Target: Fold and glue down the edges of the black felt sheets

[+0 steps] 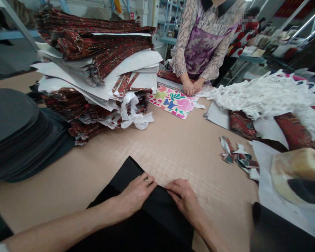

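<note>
A black fabric piece (pixel 152 224) lies on the brown work table (pixel 136 150) in front of me, its far edge folded over into a narrow strip. My left hand (pixel 141 190), with a ring on one finger, has its fingers closed and pressed on that edge. Close to its right, my right hand (pixel 182 196) pinches the same edge between thumb and fingers. Both hands rest on the cloth with a short stretch of edge between them. The fabric's near part runs out of view under my forearms.
At left stand a stack of dark rounded sheets (pixel 10 122) and a tall pile of red patterned fabric (pixel 99 70). Across the table a co-worker (pixel 202 45) handles a floral piece (pixel 173 101). White strips (pixel 262 91), scraps (pixel 238 157) and a tape roll (pixel 299 168) lie at right.
</note>
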### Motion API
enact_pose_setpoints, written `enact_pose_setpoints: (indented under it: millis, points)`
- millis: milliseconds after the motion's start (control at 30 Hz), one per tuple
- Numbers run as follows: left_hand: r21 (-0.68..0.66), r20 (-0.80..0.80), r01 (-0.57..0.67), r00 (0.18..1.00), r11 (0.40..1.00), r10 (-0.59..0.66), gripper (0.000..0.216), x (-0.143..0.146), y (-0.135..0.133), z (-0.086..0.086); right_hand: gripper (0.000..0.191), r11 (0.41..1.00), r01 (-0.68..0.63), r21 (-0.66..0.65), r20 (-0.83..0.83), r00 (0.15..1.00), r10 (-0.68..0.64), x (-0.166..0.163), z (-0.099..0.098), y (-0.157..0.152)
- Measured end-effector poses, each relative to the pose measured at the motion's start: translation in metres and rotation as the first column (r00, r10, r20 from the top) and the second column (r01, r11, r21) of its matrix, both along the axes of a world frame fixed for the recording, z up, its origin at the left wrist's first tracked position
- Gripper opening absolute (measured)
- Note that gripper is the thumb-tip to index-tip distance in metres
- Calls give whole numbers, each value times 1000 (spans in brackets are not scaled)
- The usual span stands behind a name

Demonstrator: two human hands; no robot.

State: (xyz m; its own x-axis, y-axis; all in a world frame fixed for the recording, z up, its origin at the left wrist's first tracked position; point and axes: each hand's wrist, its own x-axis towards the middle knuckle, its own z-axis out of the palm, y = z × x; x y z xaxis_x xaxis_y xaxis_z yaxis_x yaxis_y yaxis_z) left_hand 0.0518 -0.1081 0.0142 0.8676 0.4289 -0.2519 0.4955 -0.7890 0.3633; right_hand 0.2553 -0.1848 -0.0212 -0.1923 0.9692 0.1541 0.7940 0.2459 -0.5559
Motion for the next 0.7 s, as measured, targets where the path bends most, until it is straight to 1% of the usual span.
enact_pose_setpoints:
  millis: [133,200,267,367,467,600,700]
  points:
    - [35,-22,23,1000,999,-22,53,4,-2,1,27,988,-62,141,101,994,48,2,-7,-10]
    - [57,-45,35,998,998,-32,50,6,-3,2,30,983,-99,153,143,987,77,3,-8,-14]
    - [82,-62,33,998,996,-28,45,8,-3,3,32,984,-116,135,146,985,96,9,-8,-17]
    - [113,-88,49,995,992,-39,42,10,-3,2,27,991,-55,121,87,995,45,25,-7,-26]
    - [150,-88,86,993,985,-74,46,11,-7,-5,22,995,11,104,43,999,-15,44,-5,-39]
    - [147,-90,160,985,976,-148,63,13,-14,-12,23,991,27,128,48,998,-33,58,-3,-52]
    - [119,-128,145,983,982,-130,66,17,-16,-10,28,984,15,177,73,997,-28,60,-2,-57]
